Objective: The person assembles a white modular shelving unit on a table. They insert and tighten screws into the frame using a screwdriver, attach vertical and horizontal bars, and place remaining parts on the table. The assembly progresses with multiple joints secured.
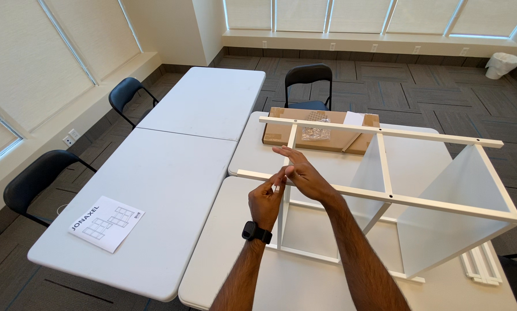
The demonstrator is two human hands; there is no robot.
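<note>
My two hands meet over a white metal frame (385,190) that lies on its side on the white table (224,270) in front of me. The frame's long axis runs from near my hands at the left out to the right, its two long rails climbing slightly away from me toward the far right corner of the table. Short cross bars join the rails, and two white panels (448,213) hang between them, standing upright on the table.

My left hand (266,201), a black watch (256,232) on its wrist, is curled with the fingertips pinched at the near rail's left end; whether something small sits between them I cannot tell. My right hand (304,173) is open and flat, fingers stretched leftward, its heel resting at the same rail end and touching the left fingertips.

Behind the frame lies an open cardboard box (281,133) with a clear bag of small parts (316,132) in it. A second pair of white tables (172,167) stands to the left, carrying a printed instruction booklet (107,223). Black chairs (308,78) ring the tables, and loose white rails (480,266) lie at the frame's near right corner.
</note>
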